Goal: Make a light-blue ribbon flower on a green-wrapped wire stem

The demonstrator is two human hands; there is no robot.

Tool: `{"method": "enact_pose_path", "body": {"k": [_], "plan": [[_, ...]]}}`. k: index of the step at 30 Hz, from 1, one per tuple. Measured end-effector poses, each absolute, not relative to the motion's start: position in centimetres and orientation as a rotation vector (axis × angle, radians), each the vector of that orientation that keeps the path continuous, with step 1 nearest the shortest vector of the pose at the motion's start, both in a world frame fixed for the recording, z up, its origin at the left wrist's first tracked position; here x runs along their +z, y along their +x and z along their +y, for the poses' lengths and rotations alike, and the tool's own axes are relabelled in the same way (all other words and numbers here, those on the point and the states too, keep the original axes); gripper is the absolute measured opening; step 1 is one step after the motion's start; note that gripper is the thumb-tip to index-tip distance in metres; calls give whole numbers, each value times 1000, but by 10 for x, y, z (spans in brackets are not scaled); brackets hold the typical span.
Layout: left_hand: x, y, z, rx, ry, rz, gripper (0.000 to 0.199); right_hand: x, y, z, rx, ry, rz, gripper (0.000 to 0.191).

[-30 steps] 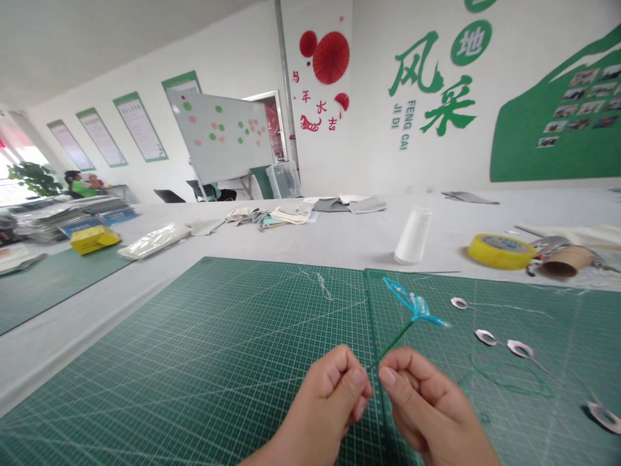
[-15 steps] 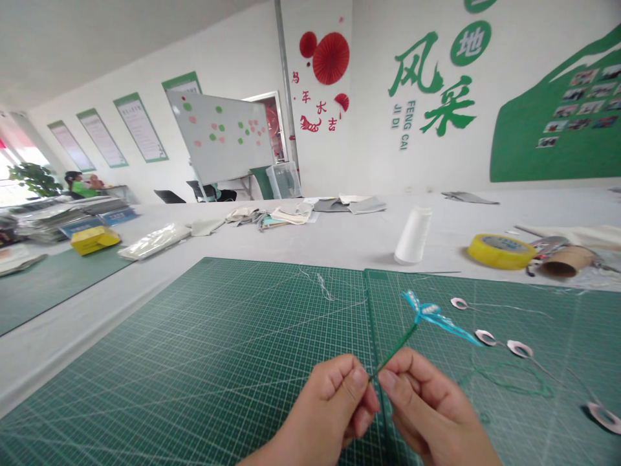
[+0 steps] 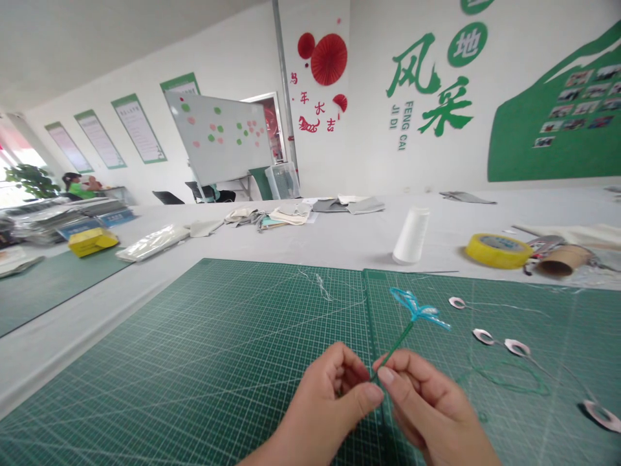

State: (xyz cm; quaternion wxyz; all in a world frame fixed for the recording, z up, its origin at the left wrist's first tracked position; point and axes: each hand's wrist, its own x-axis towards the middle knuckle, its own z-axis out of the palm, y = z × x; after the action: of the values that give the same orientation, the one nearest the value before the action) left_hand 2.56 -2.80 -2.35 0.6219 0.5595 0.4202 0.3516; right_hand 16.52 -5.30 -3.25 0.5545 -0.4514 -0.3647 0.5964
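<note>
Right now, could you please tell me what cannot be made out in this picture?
Head view: the lower end of the stem, hidden by the left hand.
Head view: writing on the posters, too small and blurred.
Head view: the top green circle, cut off by the upper edge.

The bench (image 3: 334, 239) carries green gridded cutting mats (image 3: 233, 323), an upright white cone (image 3: 411, 236), a yellow tape roll (image 3: 497, 256) and fabric pieces (image 3: 366, 206).

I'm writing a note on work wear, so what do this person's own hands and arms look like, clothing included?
The left hand and right hand are both ungloved. No sleeve, watch or bracelet shows where the picture cuts them off. No ring shows either, though some fingers are partly hidden.
</note>
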Motion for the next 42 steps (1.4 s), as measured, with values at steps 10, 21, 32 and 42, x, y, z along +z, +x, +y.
{"method": "enact_pose_path", "body": {"k": [10,21,32,42], "plan": [[-19,25,-30,832,1453,1207,15,-36,166,-53,1307,-1141,-900,33],[-26,26,-28,748,1333,976,21,-34,172,-52,1422,-1047,-927,33],[-21,25,-28,817,1513,1116,9,-33,166,-55,1282,-1087,-882,33],[-24,20,-30,871,1599,1065,21,-36,166,-53,1409,-1074,-890,35]]}}
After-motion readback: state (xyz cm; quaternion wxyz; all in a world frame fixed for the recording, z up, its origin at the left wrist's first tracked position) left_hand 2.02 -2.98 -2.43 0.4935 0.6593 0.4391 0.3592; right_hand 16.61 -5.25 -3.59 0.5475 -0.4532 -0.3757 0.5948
